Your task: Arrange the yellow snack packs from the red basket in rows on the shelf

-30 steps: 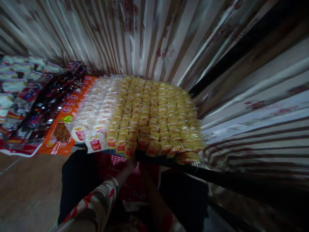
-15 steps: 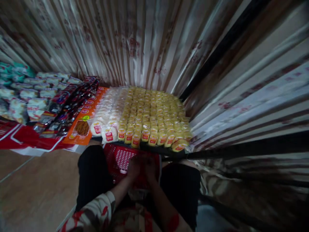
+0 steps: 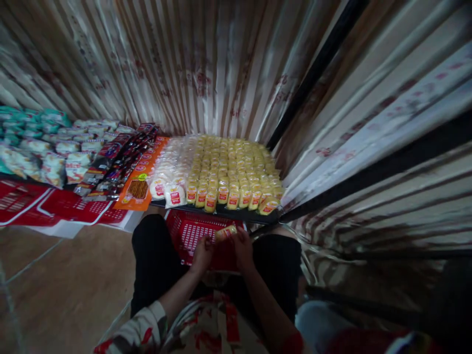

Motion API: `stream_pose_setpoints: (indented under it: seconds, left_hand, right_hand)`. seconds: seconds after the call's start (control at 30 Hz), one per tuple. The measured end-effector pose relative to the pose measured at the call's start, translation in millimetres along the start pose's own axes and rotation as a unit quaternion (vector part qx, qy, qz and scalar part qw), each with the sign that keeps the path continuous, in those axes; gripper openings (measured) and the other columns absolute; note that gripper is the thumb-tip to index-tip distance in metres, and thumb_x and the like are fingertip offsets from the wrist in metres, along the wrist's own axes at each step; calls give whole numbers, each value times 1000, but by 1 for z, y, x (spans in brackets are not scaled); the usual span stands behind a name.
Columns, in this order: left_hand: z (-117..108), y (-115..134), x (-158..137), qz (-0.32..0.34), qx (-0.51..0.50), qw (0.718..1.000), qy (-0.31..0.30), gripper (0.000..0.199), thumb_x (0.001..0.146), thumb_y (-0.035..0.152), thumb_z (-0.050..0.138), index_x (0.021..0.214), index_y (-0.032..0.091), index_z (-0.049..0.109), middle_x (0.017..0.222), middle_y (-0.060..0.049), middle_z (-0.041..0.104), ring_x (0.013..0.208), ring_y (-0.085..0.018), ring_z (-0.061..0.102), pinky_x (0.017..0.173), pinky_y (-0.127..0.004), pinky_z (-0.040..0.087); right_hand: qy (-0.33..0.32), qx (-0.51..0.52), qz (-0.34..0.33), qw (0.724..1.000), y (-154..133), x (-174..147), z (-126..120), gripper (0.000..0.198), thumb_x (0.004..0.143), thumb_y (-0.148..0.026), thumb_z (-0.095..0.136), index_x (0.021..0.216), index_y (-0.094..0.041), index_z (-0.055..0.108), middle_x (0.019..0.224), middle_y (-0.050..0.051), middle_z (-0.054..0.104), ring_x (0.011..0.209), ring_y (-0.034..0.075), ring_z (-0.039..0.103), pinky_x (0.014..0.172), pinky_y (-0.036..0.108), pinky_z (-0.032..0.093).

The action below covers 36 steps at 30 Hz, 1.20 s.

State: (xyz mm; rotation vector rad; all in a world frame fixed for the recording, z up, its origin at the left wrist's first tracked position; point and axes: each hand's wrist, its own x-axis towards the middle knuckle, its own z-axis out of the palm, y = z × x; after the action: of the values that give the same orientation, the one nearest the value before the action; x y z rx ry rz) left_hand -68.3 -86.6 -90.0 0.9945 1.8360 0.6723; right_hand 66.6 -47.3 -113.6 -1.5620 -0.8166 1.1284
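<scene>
Above a red basket (image 3: 191,236), a small yellow snack (image 3: 225,232) in a clear wrapper with a red label lies level between my hands. My right hand (image 3: 243,247) is closed on its right end. My left hand (image 3: 202,254) is closed at its left end, fingertips seeming to pinch the wrapper. Just beyond the basket, rows of the same kind of yellow wrapped snacks (image 3: 236,172) stand on a dark shelf (image 3: 236,214). White wrapped snacks (image 3: 169,172) stand in rows to their left.
Further left lie an orange packet (image 3: 137,189), dark packets (image 3: 118,157), white packets (image 3: 79,167) and green packets (image 3: 51,118). More red baskets (image 3: 70,209) stand below them. A pleated curtain (image 3: 206,64) hangs behind, with dark bars (image 3: 313,83) at the right.
The yellow snack now shows between my hands; before, they were close together, dark and blurred over the basket. My hands have moved apart. The view has shifted slightly.
</scene>
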Motion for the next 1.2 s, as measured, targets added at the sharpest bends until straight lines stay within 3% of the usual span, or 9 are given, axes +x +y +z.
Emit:
stream_pose_setpoints:
  seconds: [0.23, 0.47, 0.53, 0.7, 0.8, 0.93, 1.03, 1.1, 1.2]
  left_hand:
    - [-6, 9, -12, 155, -71, 985, 2, 48, 79, 10, 47, 126, 20, 46, 123, -8, 55, 109, -17, 55, 92, -30, 46]
    - [-16, 37, -29, 133, -149, 978, -66, 54, 77, 11, 54, 129, 19, 42, 113, -7, 62, 103, -17, 59, 90, -28, 48]
    - [-16, 42, -31, 134, -140, 980, -51, 54, 76, 13, 56, 129, 18, 42, 111, -7, 62, 104, -18, 58, 91, -30, 47]
    - [-19, 56, -30, 153, -37, 986, 51, 47, 78, 17, 55, 124, 19, 47, 114, -8, 57, 110, -21, 52, 98, -33, 40]
    - [-24, 67, -29, 171, 3, 983, 60, 45, 78, 15, 51, 123, 19, 49, 112, -8, 56, 104, -19, 54, 93, -30, 43]
    - [-36, 82, -23, 218, 22, 974, 65, 51, 75, 9, 47, 125, 17, 48, 114, -9, 55, 106, -19, 53, 93, -28, 43]
    - [-47, 90, -17, 276, 32, 959, 56, 52, 76, 10, 47, 127, 17, 45, 122, -9, 53, 112, -19, 50, 97, -30, 40]
    - [-53, 94, -12, 325, 46, 944, 32, 52, 76, 11, 47, 128, 17, 45, 125, -9, 52, 116, -20, 48, 101, -34, 38]
    - [-58, 97, -5, 375, 52, 926, -1, 52, 76, 13, 49, 128, 20, 44, 126, -9, 53, 116, -21, 48, 101, -40, 38]
  right_hand:
    - [-29, 134, 87, 987, -31, -18, 3, 53, 55, -40, 70, 102, -19, 61, 87, 5, 71, 71, 20, 66, 60, 30, 51]
    - [-52, 169, 80, 981, -46, -30, 2, 48, 54, -40, 73, 95, -19, 61, 85, 4, 71, 74, 21, 66, 66, 32, 53]
    - [-56, 171, 82, 980, -47, -34, 2, 45, 55, -39, 73, 93, -19, 61, 82, 3, 70, 74, 21, 66, 67, 33, 53]
    - [-52, 171, 93, 979, -44, -43, 1, 42, 54, -39, 74, 89, -20, 61, 81, 2, 70, 74, 20, 66, 69, 33, 52]
    - [-61, 159, 100, 980, -41, -41, 0, 43, 52, -39, 75, 88, -20, 59, 81, 2, 69, 74, 20, 65, 70, 33, 51]
    - [-74, 81, 42, 993, -46, -35, 0, 39, 57, -43, 69, 85, -18, 59, 82, 4, 67, 76, 19, 63, 70, 32, 50]
    - [-25, -30, -68, 997, -60, -33, 0, 39, 66, -45, 62, 93, -17, 58, 88, 7, 64, 74, 18, 60, 70, 32, 49]
    - [-9, -115, -161, 980, -72, -32, 0, 43, 72, -42, 59, 106, -16, 56, 98, 9, 61, 74, 17, 58, 73, 34, 49]
    - [-75, -188, -233, 951, -87, -29, 1, 48, 78, -37, 55, 121, -18, 51, 106, 9, 59, 74, 16, 57, 75, 34, 49]
